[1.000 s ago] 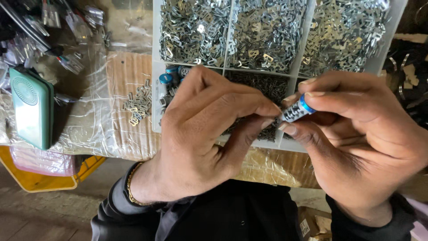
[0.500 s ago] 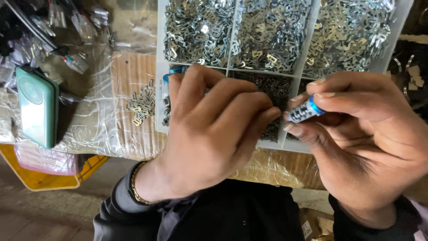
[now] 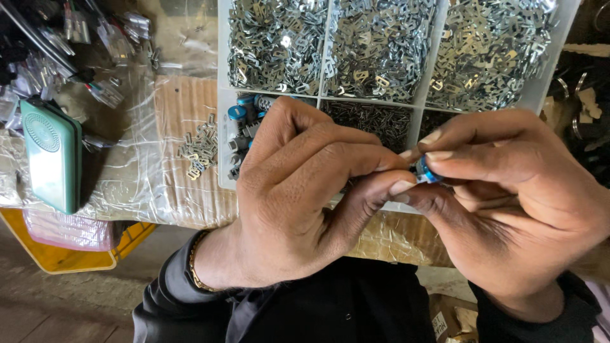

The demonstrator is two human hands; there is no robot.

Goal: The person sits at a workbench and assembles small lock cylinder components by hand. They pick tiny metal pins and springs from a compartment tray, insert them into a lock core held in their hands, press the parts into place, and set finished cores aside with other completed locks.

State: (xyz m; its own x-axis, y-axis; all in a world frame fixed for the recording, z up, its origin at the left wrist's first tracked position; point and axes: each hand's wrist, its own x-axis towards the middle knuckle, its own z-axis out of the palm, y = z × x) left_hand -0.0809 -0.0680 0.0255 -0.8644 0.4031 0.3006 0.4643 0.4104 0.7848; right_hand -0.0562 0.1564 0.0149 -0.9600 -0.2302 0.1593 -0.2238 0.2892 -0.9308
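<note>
My left hand (image 3: pixel 298 190) and right hand (image 3: pixel 508 190) meet fingertip to fingertip, both pinched on a small blue-capped cylinder (image 3: pixel 427 171) over the near edge of a white compartment tray (image 3: pixel 222 127). Its far compartments brim with small stamped metal clips (image 3: pixel 375 44); a near one holds more blue-capped cylinders (image 3: pixel 244 114). A loose pile of clips (image 3: pixel 198 149) lies on the plastic-covered surface (image 3: pixel 181 197).

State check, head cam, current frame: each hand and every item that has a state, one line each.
left hand: fingertips pinching the small blue part, together with the right
right hand: thumb and fingers closed on the small blue part
small blue part: held between both hands, mostly hidden
compartment tray: open, no lid in view, top cells full of metal clips
blue-capped cylinders: loose in a lower tray cell
green case: shut, lying flat
</note>
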